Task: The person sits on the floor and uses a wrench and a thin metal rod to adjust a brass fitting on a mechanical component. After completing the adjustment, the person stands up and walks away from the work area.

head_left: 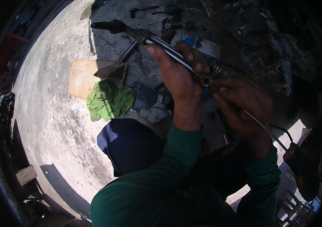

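Green sleeves [183,145] cross the lower centre; upper centre, the left hand [180,79] wraps a metal rod [173,53], the right hand [246,104] pinching its ringed end [206,81].

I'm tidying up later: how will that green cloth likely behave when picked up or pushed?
The green cloth should be floppy, since it lies crumpled in loose folds. It is probably light, as the fabric looks thin. Pushed, its irregular heap would likely bunch rather than roll.
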Available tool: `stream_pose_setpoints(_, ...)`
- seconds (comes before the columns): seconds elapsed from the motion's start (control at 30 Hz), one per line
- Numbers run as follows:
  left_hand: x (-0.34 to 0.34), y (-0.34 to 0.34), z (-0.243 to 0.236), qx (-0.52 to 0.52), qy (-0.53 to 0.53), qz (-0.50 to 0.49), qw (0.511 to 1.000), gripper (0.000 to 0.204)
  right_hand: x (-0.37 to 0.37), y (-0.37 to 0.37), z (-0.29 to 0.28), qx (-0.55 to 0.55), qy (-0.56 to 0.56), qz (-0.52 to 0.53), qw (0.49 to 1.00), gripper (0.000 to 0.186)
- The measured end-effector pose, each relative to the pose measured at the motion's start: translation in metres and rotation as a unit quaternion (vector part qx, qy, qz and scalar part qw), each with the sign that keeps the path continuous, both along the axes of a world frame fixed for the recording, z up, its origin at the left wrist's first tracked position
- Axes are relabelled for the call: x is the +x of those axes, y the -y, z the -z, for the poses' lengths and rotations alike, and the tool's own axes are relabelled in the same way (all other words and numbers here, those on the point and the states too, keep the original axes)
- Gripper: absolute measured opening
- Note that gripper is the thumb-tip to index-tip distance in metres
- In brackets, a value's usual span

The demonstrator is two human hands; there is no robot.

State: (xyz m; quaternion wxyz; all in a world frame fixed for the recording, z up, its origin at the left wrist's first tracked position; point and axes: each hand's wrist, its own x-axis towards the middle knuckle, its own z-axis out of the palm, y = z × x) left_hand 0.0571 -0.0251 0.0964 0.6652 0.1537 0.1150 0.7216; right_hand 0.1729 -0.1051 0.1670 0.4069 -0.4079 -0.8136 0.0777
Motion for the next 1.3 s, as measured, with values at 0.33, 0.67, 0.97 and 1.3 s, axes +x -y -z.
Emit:
stream_pose_setpoints(0.33, 0.0027, -0.0003, -0.0016, -0.018, 0.002, -0.006, 1.000, 0.074, 0.0016, 0.0003, 0.0024, -0.007, -0.002, 0.010, 1.000, 0.020)
stream_pose_setpoints(0.67, 0.0050, -0.0010, 0.0025, -0.015, 0.011, -0.001, 1.000, 0.073, 0.0009, 0.0010, 0.0050, -0.016, -0.018, 0.025, 0.999, 0.017)
stream_pose_setpoints(0.97, 0.0063, -0.0003, 0.0010, -0.021, 0.004, -0.006, 1.000, 0.074, 0.0030, 0.0001, 0.0057, -0.019, -0.014, 0.021, 0.999, 0.018)
stream_pose_setpoints(1.3, 0.0064, -0.0003, 0.0006, -0.020, -0.005, -0.008, 1.000, 0.076, 0.0032, 0.0011, 0.0044, -0.017, -0.006, 0.025, 1.000, 0.017)
